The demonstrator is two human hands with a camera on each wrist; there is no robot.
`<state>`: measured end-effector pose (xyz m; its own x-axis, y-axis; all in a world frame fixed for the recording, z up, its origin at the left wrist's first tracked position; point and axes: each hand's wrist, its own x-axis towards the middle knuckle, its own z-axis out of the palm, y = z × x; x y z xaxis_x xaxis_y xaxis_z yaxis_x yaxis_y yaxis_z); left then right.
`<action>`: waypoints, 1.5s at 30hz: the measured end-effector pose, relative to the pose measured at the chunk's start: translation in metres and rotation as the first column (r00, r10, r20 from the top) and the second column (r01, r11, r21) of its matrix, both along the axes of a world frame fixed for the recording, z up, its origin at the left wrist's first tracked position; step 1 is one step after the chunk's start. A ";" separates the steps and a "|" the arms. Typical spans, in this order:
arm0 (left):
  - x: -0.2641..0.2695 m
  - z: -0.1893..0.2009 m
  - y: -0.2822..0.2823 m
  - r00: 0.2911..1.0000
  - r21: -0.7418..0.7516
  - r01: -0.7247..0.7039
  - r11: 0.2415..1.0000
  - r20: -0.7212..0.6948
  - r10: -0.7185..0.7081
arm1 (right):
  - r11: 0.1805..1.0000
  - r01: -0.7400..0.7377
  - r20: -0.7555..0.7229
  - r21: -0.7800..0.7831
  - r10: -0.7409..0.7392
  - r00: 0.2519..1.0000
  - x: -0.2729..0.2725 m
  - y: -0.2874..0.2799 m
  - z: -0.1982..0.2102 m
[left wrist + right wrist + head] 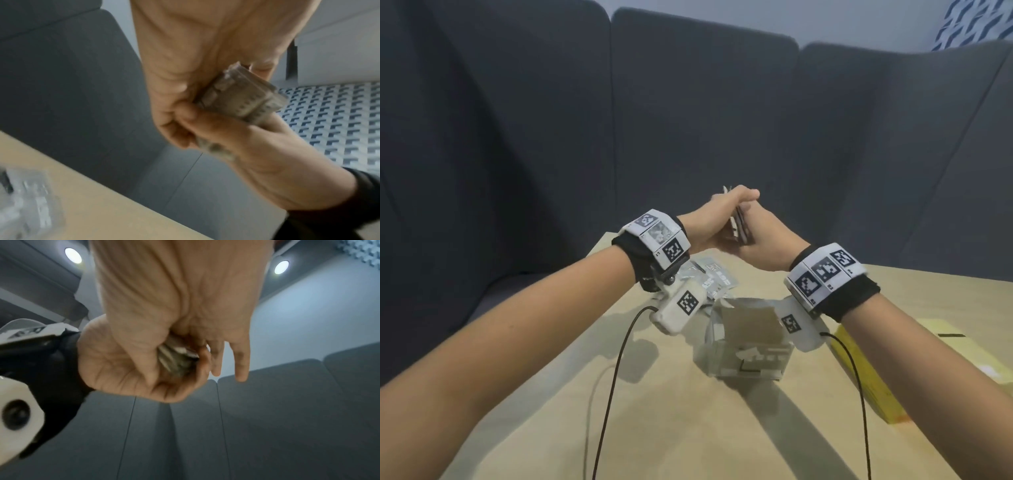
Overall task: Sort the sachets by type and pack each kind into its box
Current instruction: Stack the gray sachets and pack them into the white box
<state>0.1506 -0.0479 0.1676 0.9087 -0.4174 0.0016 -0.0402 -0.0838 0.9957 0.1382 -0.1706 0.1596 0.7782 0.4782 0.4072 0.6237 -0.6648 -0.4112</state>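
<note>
Two round ceiling lamps [73, 255] glare overhead. Soft, dim light lays forearm shadows across the worktop [688, 428]. Both wrist views are motion-blurred; head view bends at its edges.

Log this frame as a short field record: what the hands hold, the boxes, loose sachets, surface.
held: stack of grey foil sachets, gripped by left hand and right hand together, above the table
open box: grey-white cardboard box, flap up, below the hands
second box: yellow cardboard box, lying at right
loose: silver sachets behind the left wrist
surface: tan wooden table
</note>
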 end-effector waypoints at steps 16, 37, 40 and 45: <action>0.141 -0.156 0.009 0.929 0.994 -0.062 0.088 0.090 -0.359 | 0.924 0.380 -0.286 -0.037 -0.375 0.882 0.018 -0.086 -0.019; 0.037 -0.040 0.050 0.986 0.491 -0.100 0.865 0.168 0.019 | 0.881 0.294 -0.347 0.371 -0.162 0.924 -0.032 -0.064 0.002; 0.010 -0.026 0.045 0.992 0.275 -0.057 0.960 0.123 0.024 | 0.870 0.280 -0.258 0.406 -0.185 0.948 -0.036 -0.047 0.002; -0.033 -0.012 0.024 0.999 -0.046 -0.032 0.998 -0.035 0.030 | 0.963 0.233 0.053 0.139 -0.242 0.969 -0.049 -0.022 -0.013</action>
